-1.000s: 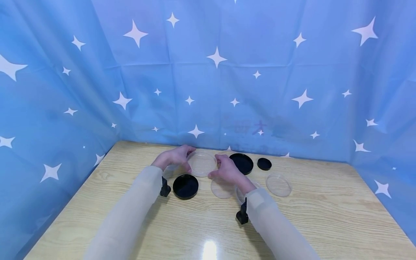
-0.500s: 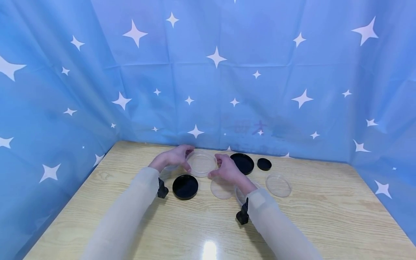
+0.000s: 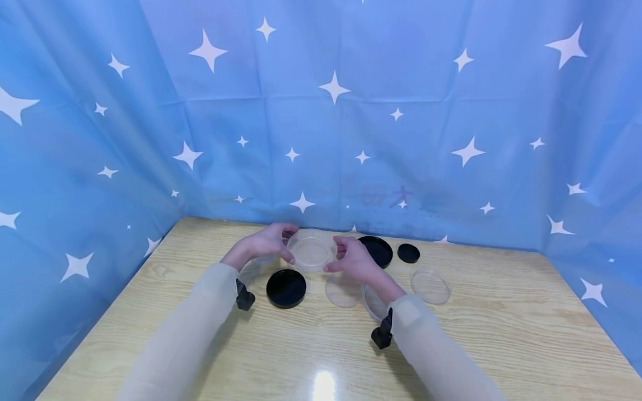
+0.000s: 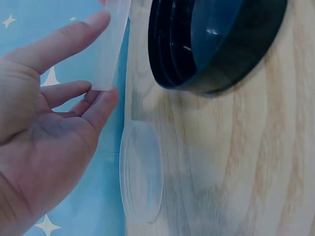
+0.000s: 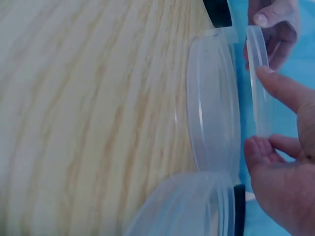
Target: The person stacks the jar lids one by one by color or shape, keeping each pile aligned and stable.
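Observation:
Between both hands is a clear, shallow round plastic lid (image 3: 312, 250), raised off the table near the back edge. My left hand (image 3: 268, 243) grips its left rim, thumb on the near side and fingers behind. The opposite rim is pinched by my right hand (image 3: 356, 259) in the same way. In the right wrist view the lid (image 5: 258, 64) appears nearly edge-on, above another clear lid (image 5: 214, 103) on the wood. A black round lid (image 3: 286, 289) lies in front of my left hand. A smaller clear lid (image 4: 141, 172) rests below that hand in the left wrist view.
On the wooden table, a large black lid (image 3: 378, 252) is partly behind my right hand, with a small black one (image 3: 408, 253) beside it. Clear lids (image 3: 343, 289) lie below that hand, and one (image 3: 431, 286) sits farther right. A blue star-patterned curtain (image 3: 321, 139) hangs along the back.
Both hands have lifted the clear round lid slightly off the table since half a second ago. The other lids stay where they were.

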The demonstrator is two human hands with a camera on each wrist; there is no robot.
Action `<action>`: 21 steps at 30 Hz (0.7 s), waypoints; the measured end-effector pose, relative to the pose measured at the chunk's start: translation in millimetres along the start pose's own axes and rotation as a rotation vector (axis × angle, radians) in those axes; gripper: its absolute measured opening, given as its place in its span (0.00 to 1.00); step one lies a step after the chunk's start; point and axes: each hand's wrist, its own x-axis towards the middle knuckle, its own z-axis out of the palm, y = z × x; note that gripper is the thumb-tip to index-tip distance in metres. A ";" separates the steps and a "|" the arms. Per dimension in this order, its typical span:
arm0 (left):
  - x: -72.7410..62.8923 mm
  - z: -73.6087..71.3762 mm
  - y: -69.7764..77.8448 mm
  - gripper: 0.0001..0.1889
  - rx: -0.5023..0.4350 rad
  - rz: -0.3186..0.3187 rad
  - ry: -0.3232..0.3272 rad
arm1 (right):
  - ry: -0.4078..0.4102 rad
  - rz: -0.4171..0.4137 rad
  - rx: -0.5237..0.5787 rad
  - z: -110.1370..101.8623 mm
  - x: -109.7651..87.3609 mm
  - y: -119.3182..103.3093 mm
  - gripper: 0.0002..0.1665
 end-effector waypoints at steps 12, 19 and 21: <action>-14.3 5.2 9.1 0.47 -0.024 0.069 0.045 | 0.008 -0.044 0.039 -12.5 -18.6 -8.4 0.51; -30.1 13.1 22.5 0.50 -0.077 0.125 0.093 | 0.008 -0.096 0.080 -20.0 -34.6 -9.7 0.52; -34.3 15.1 24.3 0.49 -0.099 0.135 0.110 | 0.009 -0.110 0.094 -22.1 -39.3 -11.7 0.52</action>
